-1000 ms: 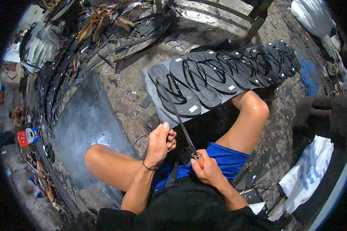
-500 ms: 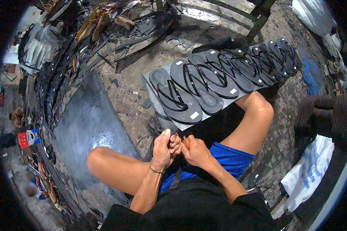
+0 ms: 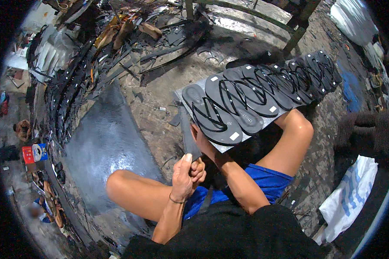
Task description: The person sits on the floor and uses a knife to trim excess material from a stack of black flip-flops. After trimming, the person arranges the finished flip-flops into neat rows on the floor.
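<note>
Fingers of my left hand (image 3: 186,175) are closed around the lower end of a flat dark rubber-like strip (image 3: 188,136). The strip stretches away from the fist along the left edge of a grey board (image 3: 224,147). My right hand (image 3: 199,139) is farther out, beside the strip and partly under the board's near corner. Its fingertips are mostly hidden, so its grip does not show. Across the board lies a row of several grey flip-flops (image 3: 229,126) with thin glossy black straps (image 3: 209,123) and small white labels.
A large dark sheet (image 3: 106,151) lies on the floor to the left, by my bent knee. Heaped dark offcuts (image 3: 73,90) fill the far left. A dark frame (image 3: 296,39) stands beyond the board. At right lies a white and blue sack (image 3: 350,198).
My right hand has moved away from my left, forward to the board's near corner. The left hand keeps its grip on the strip. The whole view has shifted slightly.
</note>
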The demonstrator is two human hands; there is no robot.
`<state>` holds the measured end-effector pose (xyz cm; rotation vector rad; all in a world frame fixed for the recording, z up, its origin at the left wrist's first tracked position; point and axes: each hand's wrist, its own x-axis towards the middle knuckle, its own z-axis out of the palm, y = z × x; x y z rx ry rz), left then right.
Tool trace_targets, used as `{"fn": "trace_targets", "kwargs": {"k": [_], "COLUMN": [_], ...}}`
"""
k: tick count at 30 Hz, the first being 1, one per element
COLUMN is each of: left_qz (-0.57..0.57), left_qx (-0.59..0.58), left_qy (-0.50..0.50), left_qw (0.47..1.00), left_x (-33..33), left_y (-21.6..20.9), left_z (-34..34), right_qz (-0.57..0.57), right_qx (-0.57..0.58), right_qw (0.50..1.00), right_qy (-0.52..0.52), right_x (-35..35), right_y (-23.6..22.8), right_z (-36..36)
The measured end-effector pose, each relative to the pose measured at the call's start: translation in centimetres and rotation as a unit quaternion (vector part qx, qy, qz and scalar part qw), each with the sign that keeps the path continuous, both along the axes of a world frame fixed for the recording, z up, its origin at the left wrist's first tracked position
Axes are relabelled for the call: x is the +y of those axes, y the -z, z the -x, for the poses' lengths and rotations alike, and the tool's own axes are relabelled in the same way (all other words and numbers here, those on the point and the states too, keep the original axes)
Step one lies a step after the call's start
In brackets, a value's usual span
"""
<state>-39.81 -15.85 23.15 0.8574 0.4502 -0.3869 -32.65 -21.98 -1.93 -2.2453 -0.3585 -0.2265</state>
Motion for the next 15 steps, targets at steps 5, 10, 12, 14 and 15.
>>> {"fn": "trace_targets", "kwargs": {"k": [5,10,12,14,15], "left_qz": [-0.238,-0.153,0.043,0.129,0.109], "left_qx": [-0.019,-0.087,-0.173,-0.075,0.103], "left_qy": [-0.008,-0.268,-0.173,-0.090,-0.054], "left_qw": [0.971,0.947,0.969,0.985,0.987], "left_x": [2.4,8.2,5.0,-2.1,-6.0], "left_y": [-4.6,2.9,9.7,8.6,3.0], "left_z": [2.2,-2.9,-2.5,-3.0,-5.4], "right_qz": [-0.137,-0.237,-0.267,-0.243,-0.220], "right_qx": [0.179,0.280,0.273,0.267,0.324], "right_qw": [0.974,0.926,0.918,0.931,0.920], "right_qy": [-0.036,-0.092,-0.104,-0.050,-0.001], "right_x": [2.7,-0.6,-4.2,-9.3,-12.2], "right_y": [-4.2,-18.1,-23.2,-24.7,-26.0], "right_z": [-6.6,2.1,5.6,8.0,8.6]}}
